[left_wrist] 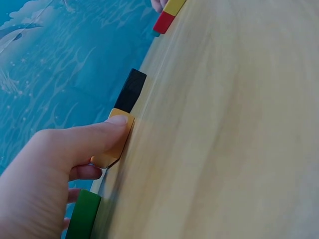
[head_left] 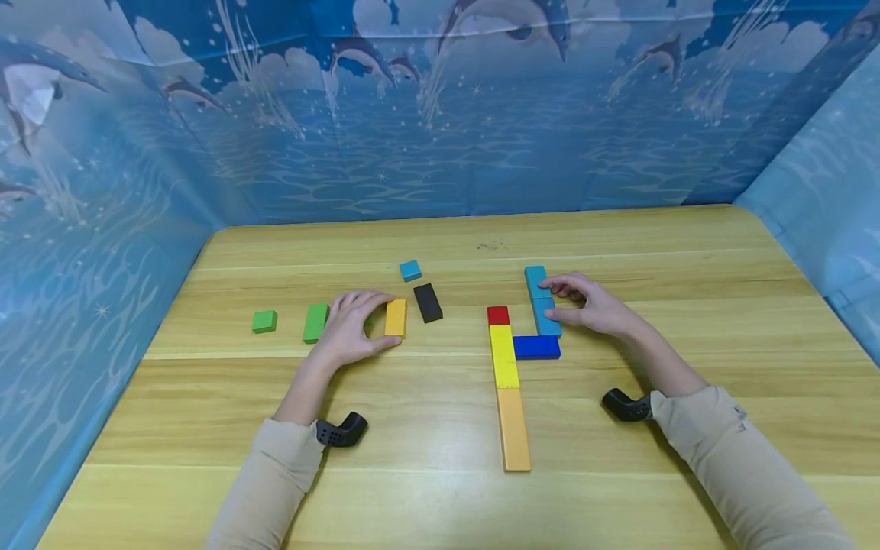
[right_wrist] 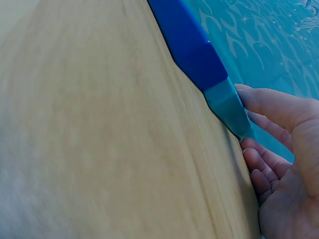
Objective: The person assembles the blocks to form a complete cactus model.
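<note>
My left hand (head_left: 353, 327) pinches an orange block (head_left: 395, 318) lengthwise, thumb at its near end and forefinger at the far end. In the left wrist view the thumb lies over the orange block (left_wrist: 113, 144). Two light blue blocks stand end to end, the far one (head_left: 535, 279) and the near one (head_left: 545, 315). At their right side my right hand (head_left: 591, 305) has its thumb on the near block and its forefinger at the far one. A dark blue block (head_left: 537, 347) meets their near end and runs left to a yellow block (head_left: 504, 357).
A red block (head_left: 498, 315) and a long pale orange block (head_left: 513, 431) line up with the yellow one. Near the left hand lie a black block (head_left: 428, 303), a small light blue block (head_left: 410, 270) and green blocks (head_left: 264, 321), one partly hidden. Blue patterned cloth (head_left: 440, 153) borders the table.
</note>
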Demonstrator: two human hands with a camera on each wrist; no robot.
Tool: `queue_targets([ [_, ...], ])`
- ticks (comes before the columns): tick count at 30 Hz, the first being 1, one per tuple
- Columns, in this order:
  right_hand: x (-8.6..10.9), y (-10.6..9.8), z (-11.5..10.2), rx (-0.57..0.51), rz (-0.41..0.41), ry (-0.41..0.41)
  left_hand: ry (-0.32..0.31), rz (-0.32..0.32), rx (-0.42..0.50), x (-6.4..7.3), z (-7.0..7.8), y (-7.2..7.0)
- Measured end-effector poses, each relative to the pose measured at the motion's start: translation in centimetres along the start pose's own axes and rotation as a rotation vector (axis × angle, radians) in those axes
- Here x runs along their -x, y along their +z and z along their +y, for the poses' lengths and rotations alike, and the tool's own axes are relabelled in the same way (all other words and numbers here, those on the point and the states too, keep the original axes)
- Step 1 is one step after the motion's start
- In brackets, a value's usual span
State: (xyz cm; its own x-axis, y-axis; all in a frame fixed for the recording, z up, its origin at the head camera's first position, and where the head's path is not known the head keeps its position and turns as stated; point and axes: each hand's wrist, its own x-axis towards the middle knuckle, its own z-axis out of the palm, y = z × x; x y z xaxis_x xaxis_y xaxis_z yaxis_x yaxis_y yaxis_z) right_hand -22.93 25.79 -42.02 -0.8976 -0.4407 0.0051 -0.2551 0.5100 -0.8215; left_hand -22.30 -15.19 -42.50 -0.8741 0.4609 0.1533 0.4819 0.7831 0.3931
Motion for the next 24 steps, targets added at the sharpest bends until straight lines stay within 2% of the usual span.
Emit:
queue_targets([
  [4, 0.2, -0.1, -0.1, 0.000, -0.001, -0.001, -0.001, 0.033, 0.012, -0.1, 0.1, 0.1],
  [10, 0.3, -0.2, 0.0, -0.010, -0.001, 0.011, 0.014, 0.148, 0.092, -1.3, 1.4, 0.4],
  [17, 0.1, -0.1, -0.1, -0.016, -0.004, 0.017, 0.019, 0.258, 0.184, -4.3, 3.7, 1.7],
  [21, 0.1, -0.1, 0.0, -0.021, -0.008, 0.026, 0.005, 0.276, 0.221, -6.3, 4.9, 2.5],
  [24, 0.0, -0.1, 0.0, -0.010, -0.006, 0.024, -0.007, 0.262, 0.249, -7.7, 5.8, 3.1],
])
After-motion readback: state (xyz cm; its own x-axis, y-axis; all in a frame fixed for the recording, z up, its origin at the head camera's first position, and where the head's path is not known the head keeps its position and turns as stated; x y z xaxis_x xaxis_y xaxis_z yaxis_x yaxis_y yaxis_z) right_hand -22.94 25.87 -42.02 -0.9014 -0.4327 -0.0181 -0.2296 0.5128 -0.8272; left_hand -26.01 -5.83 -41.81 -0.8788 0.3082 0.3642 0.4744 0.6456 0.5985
